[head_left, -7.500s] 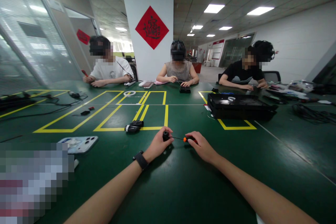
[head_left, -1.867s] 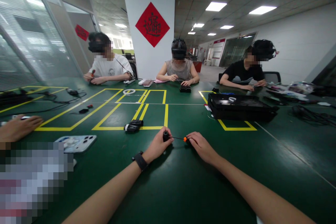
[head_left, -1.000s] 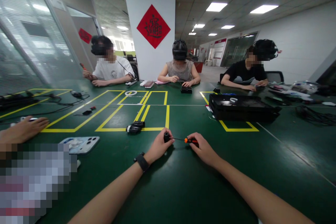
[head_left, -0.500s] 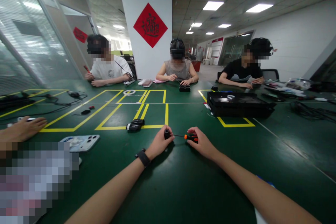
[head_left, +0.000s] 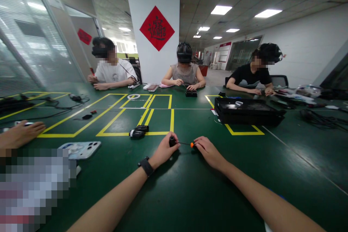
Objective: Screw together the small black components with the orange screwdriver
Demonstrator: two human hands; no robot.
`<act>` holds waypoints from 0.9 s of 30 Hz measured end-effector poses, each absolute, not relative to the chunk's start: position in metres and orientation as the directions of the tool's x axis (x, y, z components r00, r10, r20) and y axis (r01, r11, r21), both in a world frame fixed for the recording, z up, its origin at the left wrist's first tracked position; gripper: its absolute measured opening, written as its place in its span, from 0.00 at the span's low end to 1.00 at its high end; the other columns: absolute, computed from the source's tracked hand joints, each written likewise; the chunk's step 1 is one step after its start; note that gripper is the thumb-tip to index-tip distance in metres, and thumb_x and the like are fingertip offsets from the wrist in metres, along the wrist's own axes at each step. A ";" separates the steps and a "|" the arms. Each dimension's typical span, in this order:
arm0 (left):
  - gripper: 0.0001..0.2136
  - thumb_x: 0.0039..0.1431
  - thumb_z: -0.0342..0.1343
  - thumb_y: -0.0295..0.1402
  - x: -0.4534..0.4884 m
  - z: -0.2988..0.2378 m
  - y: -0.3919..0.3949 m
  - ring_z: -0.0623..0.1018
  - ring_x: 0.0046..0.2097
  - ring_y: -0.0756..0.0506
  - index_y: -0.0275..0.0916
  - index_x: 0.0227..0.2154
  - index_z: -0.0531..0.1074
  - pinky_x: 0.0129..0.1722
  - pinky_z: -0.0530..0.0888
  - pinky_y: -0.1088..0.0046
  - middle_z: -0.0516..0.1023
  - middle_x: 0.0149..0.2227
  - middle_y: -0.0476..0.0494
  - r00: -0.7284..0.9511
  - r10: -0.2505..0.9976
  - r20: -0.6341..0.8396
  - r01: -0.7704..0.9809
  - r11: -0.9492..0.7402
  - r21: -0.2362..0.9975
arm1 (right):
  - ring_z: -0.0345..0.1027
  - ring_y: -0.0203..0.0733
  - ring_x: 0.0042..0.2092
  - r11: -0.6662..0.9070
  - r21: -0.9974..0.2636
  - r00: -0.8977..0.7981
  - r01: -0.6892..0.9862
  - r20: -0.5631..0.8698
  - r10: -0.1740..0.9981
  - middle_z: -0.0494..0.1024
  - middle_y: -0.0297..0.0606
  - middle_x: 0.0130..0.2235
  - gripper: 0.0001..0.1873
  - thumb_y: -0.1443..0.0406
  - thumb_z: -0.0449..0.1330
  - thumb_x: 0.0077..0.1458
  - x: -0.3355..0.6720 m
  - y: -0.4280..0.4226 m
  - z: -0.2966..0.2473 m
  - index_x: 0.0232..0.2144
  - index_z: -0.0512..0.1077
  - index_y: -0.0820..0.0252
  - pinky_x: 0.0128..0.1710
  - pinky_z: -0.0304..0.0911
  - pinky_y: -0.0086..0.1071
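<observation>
Over the green table, my left hand [head_left: 163,150] is closed around a small black cylindrical part [head_left: 172,141], whose exact kind I cannot make out. My right hand [head_left: 209,151] grips the handle of a screwdriver [head_left: 191,145], with its orange collar showing at the fingertips. The thin metal shaft points left and its tip meets the black part or the fingers beside it; which one is hidden. Most of the handle is covered by my right fingers. A dark watch [head_left: 146,166] is on my left wrist.
Black cylindrical pieces [head_left: 139,131] lie beyond my left hand, near yellow tape outlines. A black tray [head_left: 248,110] stands at right. A phone [head_left: 81,150] and another person's hand [head_left: 25,134] are at left. Across the table sit several people; a white ring [head_left: 133,96] lies farther off.
My right fingers have shifted over the screwdriver handle, so less of its orange and black grip shows. My left hand keeps hold of the black part. The view has tilted slightly.
</observation>
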State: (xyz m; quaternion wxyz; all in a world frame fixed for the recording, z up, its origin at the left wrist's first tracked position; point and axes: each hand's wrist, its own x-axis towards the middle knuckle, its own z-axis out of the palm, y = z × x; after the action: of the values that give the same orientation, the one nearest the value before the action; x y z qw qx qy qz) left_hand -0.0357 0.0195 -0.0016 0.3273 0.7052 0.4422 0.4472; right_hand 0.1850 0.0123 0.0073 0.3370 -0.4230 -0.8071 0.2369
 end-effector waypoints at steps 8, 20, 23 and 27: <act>0.09 0.48 0.54 0.27 -0.036 -0.002 0.020 0.70 0.35 0.49 0.38 0.33 0.63 0.38 0.66 0.72 0.69 0.32 0.50 0.217 0.919 0.330 0.316 -0.386 0.867 | 0.60 0.41 0.48 0.539 -0.654 -0.429 0.531 0.341 0.836 0.67 0.39 0.44 0.11 0.64 0.51 0.56 0.185 0.011 0.010 0.41 0.67 0.57 0.49 0.56 0.38; 0.10 0.49 0.55 0.28 -0.036 0.000 0.021 0.70 0.34 0.50 0.39 0.34 0.62 0.37 0.66 0.73 0.69 0.31 0.51 0.229 0.919 0.321 0.308 -0.381 0.872 | 0.62 0.41 0.44 0.528 -0.649 -0.435 0.547 0.319 0.842 0.71 0.38 0.41 0.11 0.65 0.51 0.56 0.184 0.010 0.009 0.41 0.69 0.57 0.46 0.57 0.37; 0.10 0.49 0.55 0.28 -0.037 -0.001 0.021 0.70 0.33 0.50 0.38 0.35 0.62 0.37 0.66 0.73 0.69 0.31 0.51 0.222 0.922 0.316 0.290 -0.372 0.882 | 0.63 0.41 0.43 0.524 -0.665 -0.428 0.533 0.322 0.844 0.72 0.38 0.40 0.11 0.66 0.51 0.56 0.184 0.011 0.009 0.40 0.69 0.57 0.46 0.57 0.37; 0.10 0.49 0.55 0.29 -0.038 -0.002 0.022 0.70 0.34 0.50 0.39 0.35 0.62 0.38 0.67 0.73 0.69 0.32 0.51 0.214 0.923 0.319 0.270 -0.370 0.889 | 0.64 0.41 0.43 0.507 -0.686 -0.408 0.521 0.322 0.855 0.72 0.37 0.40 0.11 0.66 0.52 0.55 0.185 0.011 0.009 0.40 0.69 0.57 0.46 0.57 0.37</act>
State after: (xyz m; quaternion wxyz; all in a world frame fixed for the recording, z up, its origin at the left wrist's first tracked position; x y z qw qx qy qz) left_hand -0.0377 0.0220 -0.0015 0.3590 0.6915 0.4314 0.4548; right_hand 0.1849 0.0107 0.0087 0.3343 -0.4294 -0.8011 0.2492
